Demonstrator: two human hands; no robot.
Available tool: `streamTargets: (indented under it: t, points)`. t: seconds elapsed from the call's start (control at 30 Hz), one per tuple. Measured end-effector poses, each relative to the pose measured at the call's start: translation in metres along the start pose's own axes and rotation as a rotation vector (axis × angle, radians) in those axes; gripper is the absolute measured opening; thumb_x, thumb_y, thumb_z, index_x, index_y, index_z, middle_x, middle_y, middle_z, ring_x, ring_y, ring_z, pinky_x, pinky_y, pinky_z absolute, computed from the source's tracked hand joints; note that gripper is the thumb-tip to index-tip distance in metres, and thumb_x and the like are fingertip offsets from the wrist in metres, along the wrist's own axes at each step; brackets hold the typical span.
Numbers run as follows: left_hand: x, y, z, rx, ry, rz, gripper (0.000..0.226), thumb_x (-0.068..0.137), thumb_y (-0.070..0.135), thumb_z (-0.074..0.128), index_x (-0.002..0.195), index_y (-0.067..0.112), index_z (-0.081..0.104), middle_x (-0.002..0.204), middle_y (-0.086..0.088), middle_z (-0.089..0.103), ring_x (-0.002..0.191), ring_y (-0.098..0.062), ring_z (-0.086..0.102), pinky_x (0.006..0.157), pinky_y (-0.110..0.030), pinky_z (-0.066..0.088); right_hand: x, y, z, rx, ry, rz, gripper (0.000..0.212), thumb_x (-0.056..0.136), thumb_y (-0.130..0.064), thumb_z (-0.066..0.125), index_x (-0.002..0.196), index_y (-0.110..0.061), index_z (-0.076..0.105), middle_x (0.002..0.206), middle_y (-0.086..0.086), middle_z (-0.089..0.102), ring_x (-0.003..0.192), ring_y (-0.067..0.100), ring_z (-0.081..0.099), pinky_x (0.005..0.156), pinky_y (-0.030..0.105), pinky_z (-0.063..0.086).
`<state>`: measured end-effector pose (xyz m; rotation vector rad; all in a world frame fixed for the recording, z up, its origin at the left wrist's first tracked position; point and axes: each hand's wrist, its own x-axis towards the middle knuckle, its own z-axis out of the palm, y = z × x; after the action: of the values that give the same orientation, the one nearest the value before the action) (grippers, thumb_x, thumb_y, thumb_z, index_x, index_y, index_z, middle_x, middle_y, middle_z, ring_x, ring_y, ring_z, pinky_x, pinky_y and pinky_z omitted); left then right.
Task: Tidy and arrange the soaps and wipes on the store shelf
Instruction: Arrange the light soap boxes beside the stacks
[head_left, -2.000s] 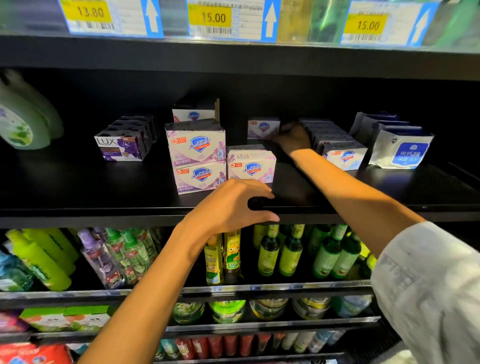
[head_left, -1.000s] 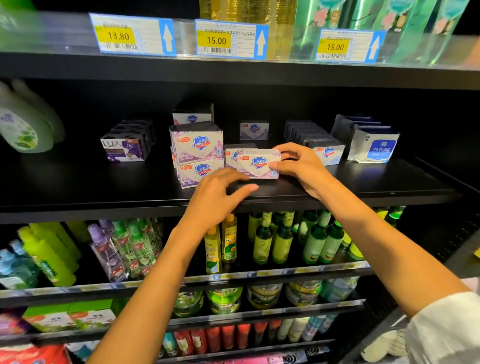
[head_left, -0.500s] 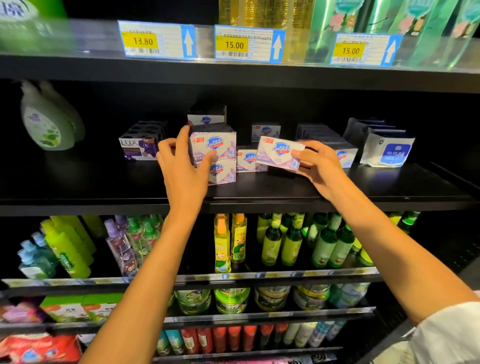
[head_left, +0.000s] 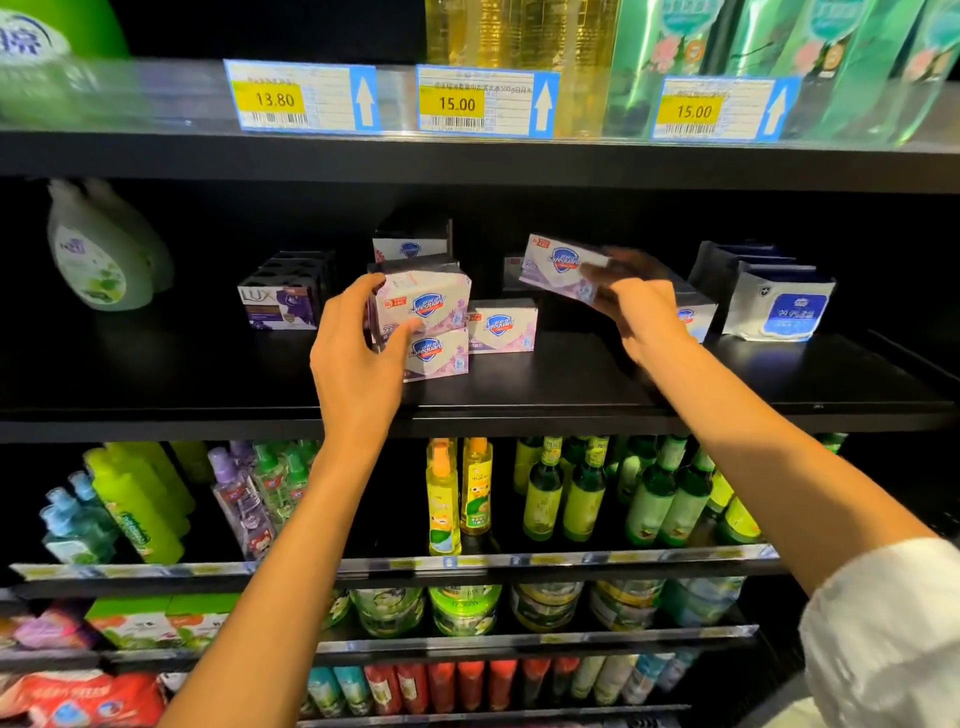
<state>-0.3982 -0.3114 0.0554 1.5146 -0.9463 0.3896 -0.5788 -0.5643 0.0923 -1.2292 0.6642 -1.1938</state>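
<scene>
the right hand (head_left: 636, 312) holds a tilted soap box (head_left: 558, 265) in curled fingers, lifted off the black shelf (head_left: 571, 384) at about 1 o'clock. the left hand (head_left: 353, 353) grips the top box of the soap stack (head_left: 423, 306) at 11 o'clock.

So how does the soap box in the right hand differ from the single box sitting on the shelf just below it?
The held box is off the shelf, gripped by the right hand; the single box rests on the shelf untouched. The held box is tilted; the single box sits level. Both are white-and-lilac boxes with a blue shield logo.
</scene>
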Motion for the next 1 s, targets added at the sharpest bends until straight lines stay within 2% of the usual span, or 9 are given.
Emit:
streamTargets:
  t: [0.13,0.23,0.3,0.43,0.5,0.6,0.77,0.87,1.0]
  points:
    - [-0.007,0.009,-0.004,-0.071,-0.002,-0.004,0.052,0.091,0.023,0.081,0.138,0.022,0.058,0.133,0.003,0.062,0.122,-0.011,0.063,0.096,-0.028,0.057,0.035,0.005,0.017,-0.191,-0.022,0.034,0.038,0.088,-0.004,0.080,0.122,-0.008,0.064,0.105,0.003,0.068,0.094,0.016,0.069,0.071,0.025,0.062]
    - [-0.018,0.021,-0.004,-0.168,-0.045,-0.051,0.052,0.089,0.020,0.083,0.136,0.023,0.059,0.133,0.003,0.064,0.122,-0.012,0.064,0.097,-0.030,0.057,0.061,0.022,0.019,-0.317,-0.058,0.065,0.031,0.084,-0.010,0.085,0.106,-0.019,0.065,0.111,0.005,0.071,0.107,0.024,0.071,0.085,0.038,0.064]
    - [-0.028,0.031,-0.001,-0.245,-0.089,-0.102,0.051,0.087,0.017,0.084,0.132,0.025,0.061,0.129,0.005,0.067,0.118,-0.011,0.067,0.095,-0.030,0.058,0.075,0.036,0.018,-0.405,-0.053,0.082,0.036,0.080,-0.013,0.088,0.110,-0.018,0.069,0.121,0.011,0.072,0.113,0.029,0.070,0.094,0.047,0.061]
    - [-0.040,0.048,0.012,-0.387,-0.143,-0.232,0.048,0.084,0.011,0.085,0.126,0.020,0.064,0.119,0.010,0.070,0.108,-0.005,0.071,0.085,-0.021,0.058,0.081,0.047,0.021,-0.588,-0.036,0.025,0.047,0.079,-0.016,0.090,0.122,-0.008,0.072,0.124,0.013,0.072,0.114,0.028,0.069,0.100,0.041,0.056]
    - [-0.043,0.053,0.020,-0.451,-0.167,-0.284,0.048,0.084,0.004,0.084,0.126,0.013,0.063,0.116,0.005,0.070,0.105,-0.003,0.072,0.081,-0.017,0.057,0.084,0.051,0.021,-0.599,-0.018,0.009,0.046,0.077,-0.012,0.090,0.119,-0.002,0.072,0.120,0.015,0.073,0.112,0.028,0.069,0.096,0.036,0.055]
    - [-0.042,0.057,0.033,-0.472,-0.226,-0.321,0.048,0.083,0.001,0.083,0.125,0.011,0.062,0.114,0.001,0.071,0.104,-0.003,0.072,0.077,-0.016,0.056,0.091,0.053,0.023,-0.595,-0.036,-0.005,0.049,0.075,-0.006,0.090,0.116,0.010,0.069,0.114,0.019,0.072,0.111,0.030,0.067,0.101,0.040,0.052]
    - [-0.031,0.053,0.055,-0.444,-0.345,-0.346,0.050,0.082,0.009,0.086,0.125,0.018,0.062,0.120,-0.003,0.071,0.111,-0.012,0.072,0.082,-0.028,0.062,0.100,0.053,0.021,-0.656,-0.079,-0.051,0.045,0.082,-0.004,0.085,0.120,0.012,0.067,0.129,0.023,0.068,0.125,0.032,0.062,0.101,0.029,0.045]
    - [-0.025,0.052,0.065,-0.429,-0.365,-0.345,0.049,0.082,0.011,0.087,0.123,0.021,0.062,0.121,-0.001,0.071,0.111,-0.012,0.071,0.084,-0.031,0.062,0.107,0.059,0.018,-0.592,-0.060,-0.072,0.045,0.078,0.004,0.085,0.117,0.014,0.065,0.125,0.027,0.069,0.123,0.037,0.064,0.105,0.038,0.049]
    - [-0.023,0.050,0.068,-0.405,-0.383,-0.353,0.049,0.081,0.010,0.088,0.123,0.018,0.063,0.116,-0.001,0.071,0.107,-0.010,0.071,0.079,-0.021,0.058,0.114,0.061,0.020,-0.548,-0.073,-0.091,0.049,0.078,0.011,0.081,0.121,0.014,0.059,0.127,0.028,0.067,0.124,0.037,0.063,0.106,0.043,0.050]
